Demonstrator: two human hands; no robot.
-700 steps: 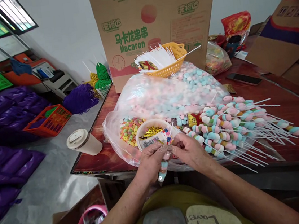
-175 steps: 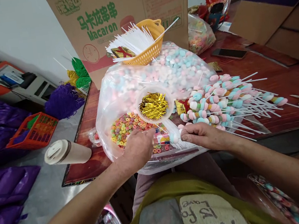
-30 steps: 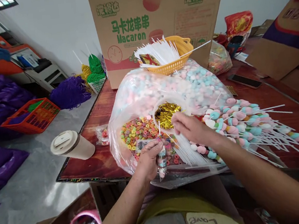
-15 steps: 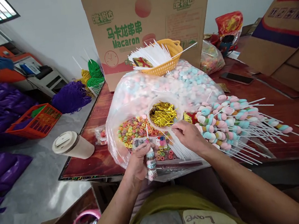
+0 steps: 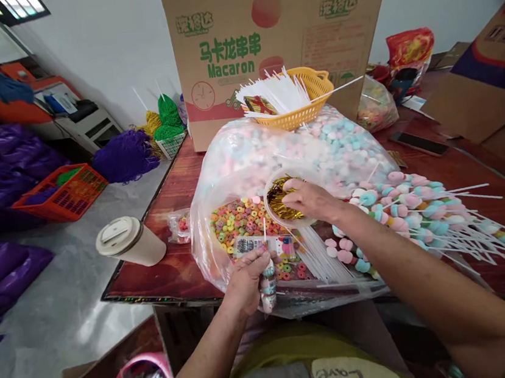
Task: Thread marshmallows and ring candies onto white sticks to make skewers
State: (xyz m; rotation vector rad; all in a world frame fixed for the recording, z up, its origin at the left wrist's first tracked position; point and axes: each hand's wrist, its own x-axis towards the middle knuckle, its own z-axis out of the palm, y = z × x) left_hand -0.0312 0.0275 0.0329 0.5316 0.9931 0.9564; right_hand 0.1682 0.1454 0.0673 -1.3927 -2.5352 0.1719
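My left hand (image 5: 245, 280) is closed around the neck of a bagged marshmallow skewer (image 5: 268, 290). Its white stick points up past my fingers, and the clear wrapper hangs below them. My right hand (image 5: 313, 200) reaches into a round clear tub (image 5: 271, 212), its bent fingers pinching among gold twist ties (image 5: 280, 196). Exactly how many ties they grip is hidden. Colourful cereal rings (image 5: 238, 220) lie on clear plastic left of the tub. Loose white sticks (image 5: 323, 257) rest below my right hand. A pile of marshmallow skewers (image 5: 425, 207) spreads out to the right, partly behind my forearm.
A large bag of marshmallows (image 5: 239, 157) lies behind the tub, with a yellow basket (image 5: 290, 120) of white sticks on top. Behind them stands a cardboard box (image 5: 242, 101). A lidded cup (image 5: 133, 243) is near the table's left edge; a phone (image 5: 422, 143) lies at right.
My right hand has moved from the tub's lower right rim into the gold ties. My left hand still holds the bagged skewer. The whole view has shifted, so things appear further right.
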